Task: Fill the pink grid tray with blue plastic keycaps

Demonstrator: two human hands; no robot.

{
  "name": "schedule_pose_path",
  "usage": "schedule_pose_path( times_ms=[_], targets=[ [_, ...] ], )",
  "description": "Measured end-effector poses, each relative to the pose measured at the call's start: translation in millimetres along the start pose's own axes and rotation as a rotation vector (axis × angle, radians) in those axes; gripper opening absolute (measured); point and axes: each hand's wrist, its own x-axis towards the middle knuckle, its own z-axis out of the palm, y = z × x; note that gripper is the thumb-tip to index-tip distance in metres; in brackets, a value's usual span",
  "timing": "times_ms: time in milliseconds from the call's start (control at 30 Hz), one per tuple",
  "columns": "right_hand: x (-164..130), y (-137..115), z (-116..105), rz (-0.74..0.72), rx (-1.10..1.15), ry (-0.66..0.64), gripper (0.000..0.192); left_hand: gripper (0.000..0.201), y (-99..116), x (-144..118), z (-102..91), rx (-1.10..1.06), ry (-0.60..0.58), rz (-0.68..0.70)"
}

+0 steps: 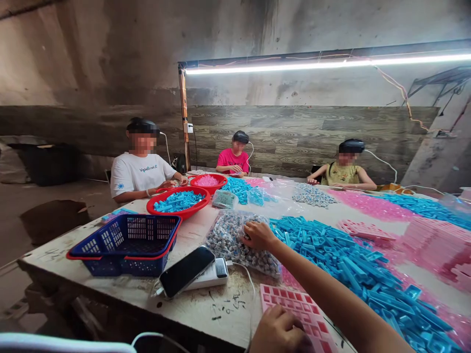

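Note:
My right hand (258, 235) reaches forward across the table, its fingers curled onto the top of a clear plastic bag (231, 242) full of small grey pieces. My left hand (278, 329) is close to me at the bottom edge, closed on the near end of a pink gridded tray (294, 301) that lies flat on the table. A large heap of blue plastic parts (353, 267) lies just right of my right forearm.
A phone on a white power bank (191, 272) and a blue basket (127, 242) sit left of the bag. Red bowls (179, 202) hold blue and pink parts. Pink tray stacks (434, 245) stand at right. Three people sit at the far side.

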Motion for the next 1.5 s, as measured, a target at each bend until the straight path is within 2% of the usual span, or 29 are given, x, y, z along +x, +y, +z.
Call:
schedule_pose_path(
  times_ms=[167, 433, 600, 733, 900, 1067, 1167, 1333, 1500],
  targets=[
    [6.8, 5.9, -2.4, -0.052, -0.034, -0.058, 0.036, 0.017, 8.4, 3.4, -16.2, -0.1, 0.033, -0.014],
    [5.8, 14.7, -1.9, -0.106, -0.033, -0.068, 0.035, 0.024, 21.9, 8.4, -43.6, -0.255, -0.016, -0.146],
    [3.2, 18.6, 2.7, -0.171, 0.036, -0.013, 0.028, 0.026, 24.9, 10.2, -48.2, -0.285, -0.051, -0.181],
    [1.2, 17.7, 7.6, -0.167, 0.156, 0.086, 0.021, 0.023, 27.3, 11.5, -52.4, -0.308, -0.097, -0.207],
    [5.6, 17.3, 12.3, 0.023, 0.422, 0.336, 0.013, 0.02, 30.6, 15.3, -64.0, -0.394, -0.168, -0.252],
    [23.9, 27.4, 9.4, 0.386, 0.778, 0.687, 0.03, 0.019, 30.8, 19.8, -74.5, -0.469, -0.241, -0.258],
    [32.4, 36.8, 4.0, 0.548, 0.998, 0.803, 0.031, 0.019, 31.8, 22.0, -78.2, -0.47, -0.274, -0.282],
    [19.5, 40.2, -11.2, 0.666, 1.304, 0.844, 0.026, 0.019, 33.4, 23.0, -81.0, -0.475, -0.295, -0.299],
    [-30.1, 12.7, -21.4, 0.623, 1.459, 0.74, 0.027, 0.023, 31.0, 23.1, -81.9, -0.515, -0.309, -0.251]
  ],
)
